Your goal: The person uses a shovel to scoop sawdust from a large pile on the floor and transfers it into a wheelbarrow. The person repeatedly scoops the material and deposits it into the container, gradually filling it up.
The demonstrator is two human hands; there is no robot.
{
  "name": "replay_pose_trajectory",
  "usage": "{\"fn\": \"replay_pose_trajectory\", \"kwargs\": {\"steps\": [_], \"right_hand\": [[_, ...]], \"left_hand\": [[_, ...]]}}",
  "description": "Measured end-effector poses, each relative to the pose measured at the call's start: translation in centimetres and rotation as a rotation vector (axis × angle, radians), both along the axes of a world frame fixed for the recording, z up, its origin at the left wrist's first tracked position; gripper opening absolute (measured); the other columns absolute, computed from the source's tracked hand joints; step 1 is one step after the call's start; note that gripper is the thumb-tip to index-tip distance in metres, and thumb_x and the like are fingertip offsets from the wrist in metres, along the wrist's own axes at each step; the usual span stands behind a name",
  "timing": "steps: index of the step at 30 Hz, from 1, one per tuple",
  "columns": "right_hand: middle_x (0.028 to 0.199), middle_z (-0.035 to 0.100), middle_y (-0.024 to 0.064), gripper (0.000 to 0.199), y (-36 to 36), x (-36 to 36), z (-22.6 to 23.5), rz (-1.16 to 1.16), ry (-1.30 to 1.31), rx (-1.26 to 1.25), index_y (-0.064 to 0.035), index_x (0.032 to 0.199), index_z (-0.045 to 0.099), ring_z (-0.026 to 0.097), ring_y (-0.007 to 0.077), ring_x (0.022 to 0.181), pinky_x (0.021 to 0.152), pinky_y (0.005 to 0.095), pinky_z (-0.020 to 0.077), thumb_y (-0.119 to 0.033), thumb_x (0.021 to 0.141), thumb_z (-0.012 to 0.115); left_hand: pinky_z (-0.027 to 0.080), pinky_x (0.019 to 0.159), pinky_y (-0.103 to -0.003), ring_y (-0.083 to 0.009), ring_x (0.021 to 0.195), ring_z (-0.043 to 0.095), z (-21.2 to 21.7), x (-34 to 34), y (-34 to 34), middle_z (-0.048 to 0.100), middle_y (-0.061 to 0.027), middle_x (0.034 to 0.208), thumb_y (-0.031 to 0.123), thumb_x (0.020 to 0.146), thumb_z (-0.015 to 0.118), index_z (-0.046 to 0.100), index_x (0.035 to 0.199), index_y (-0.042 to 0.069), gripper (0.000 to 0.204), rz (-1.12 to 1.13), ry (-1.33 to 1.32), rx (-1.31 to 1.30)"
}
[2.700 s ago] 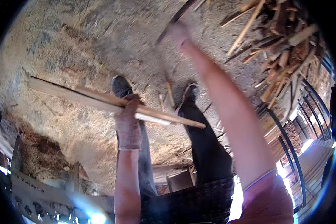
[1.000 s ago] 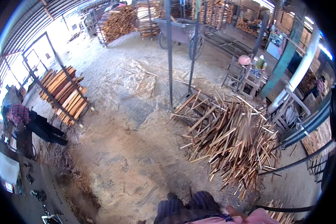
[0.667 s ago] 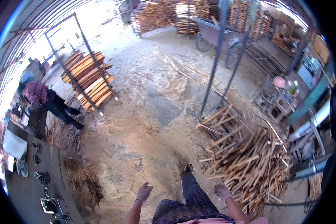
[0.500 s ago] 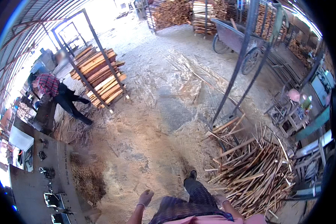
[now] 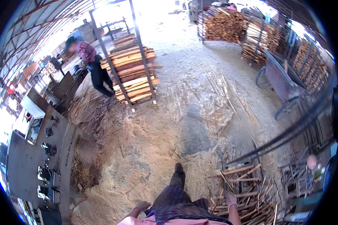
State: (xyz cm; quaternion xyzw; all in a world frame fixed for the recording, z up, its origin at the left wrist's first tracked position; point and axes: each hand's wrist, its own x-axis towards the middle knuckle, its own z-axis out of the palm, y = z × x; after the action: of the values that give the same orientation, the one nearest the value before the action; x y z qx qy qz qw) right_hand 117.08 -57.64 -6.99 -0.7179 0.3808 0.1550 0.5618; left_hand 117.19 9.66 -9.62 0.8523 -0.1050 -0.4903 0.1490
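My left hand (image 5: 142, 205) hangs low beside my left thigh, over the sawdust-strewn floor. It is dark and smeared, so its fingers do not read clearly. My right hand (image 5: 231, 198), in what looks like a thin pale glove, is held out on my right side. Its fingers point forward and slightly apart, with nothing seen in them. Beneath it spreads a heap of thin wooden sticks (image 5: 248, 215); it appears above them rather than gripping any. One dark shoe (image 5: 179, 167) is stepping forward below my patterned skirt (image 5: 172, 200).
A grey machine (image 5: 26, 161) with black fittings lines the left side. Ahead, a metal rack holds stacked planks (image 5: 133, 75), with a co-worker (image 5: 95, 67) bending beside it. Right stand a wheeled cart (image 5: 283, 75), dark metal posts (image 5: 281, 138) and further wood stacks (image 5: 223, 26).
My view has turned left and moved forward, so the plank rack and machine sit further right. My left hand has dropped back; my right hand has swung forward over the sticks.
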Motion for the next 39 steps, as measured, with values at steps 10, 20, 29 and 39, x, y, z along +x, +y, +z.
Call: {"fn": "replay_pose_trajectory", "kwargs": {"steps": [10,20,29,39], "right_hand": [[0.114,0.071,0.0169,0.034,1.8,14.9,2.1,0.839,0.232,-0.486,-0.0079,0.119,0.068,0.068,0.0308,0.104,0.088,0.0421,0.0534,-0.027,0.094,0.057],[0.119,0.069,0.0209,0.045,4.4,30.7,6.8,0.384,0.216,-0.364,-0.0035,0.119,0.068,0.065,0.0368,0.113,0.1,0.044,0.0493,-0.038,0.094,0.055],[0.127,0.067,0.0191,0.04,-2.3,44.6,2.9,0.766,0.402,-0.294,-0.0063,0.116,0.072,0.062,0.0394,0.118,0.096,0.0455,0.0492,-0.033,0.098,0.049],[0.135,0.062,0.0217,0.053,-16.2,70.6,3.1,0.424,0.212,-0.205,-0.0093,0.138,0.059,0.06,0.0342,0.123,0.106,0.0428,0.0451,-0.043,0.098,0.051]], "left_hand": [[0.045,0.107,-0.044,-0.0403,0.123,0.06,5.4,35.4,-12.6,0.064,-0.0244,0.132,0.05,0.088,0.055,0.064,0.127,-0.002,0.066,0.414,-0.229,-0.158],[0.047,0.106,-0.042,-0.0363,0.125,0.061,5.4,56.3,-12.9,0.065,-0.0206,0.131,0.045,0.086,0.062,0.066,0.126,0.001,0.06,0.416,-0.08,-0.102],[0.049,0.054,-0.044,-0.0263,0.069,0.067,-0.4,64.5,-16.5,0.07,-0.007,0.078,0.037,0.097,0.061,0.065,0.104,0.014,0.025,0.603,-0.133,-0.338],[0.051,0.065,-0.041,-0.0262,0.075,0.069,3.0,81.8,-27.5,0.072,-0.011,0.082,0.04,0.091,0.062,0.068,0.105,0.007,0.036,0.567,-0.02,-0.051]]}}
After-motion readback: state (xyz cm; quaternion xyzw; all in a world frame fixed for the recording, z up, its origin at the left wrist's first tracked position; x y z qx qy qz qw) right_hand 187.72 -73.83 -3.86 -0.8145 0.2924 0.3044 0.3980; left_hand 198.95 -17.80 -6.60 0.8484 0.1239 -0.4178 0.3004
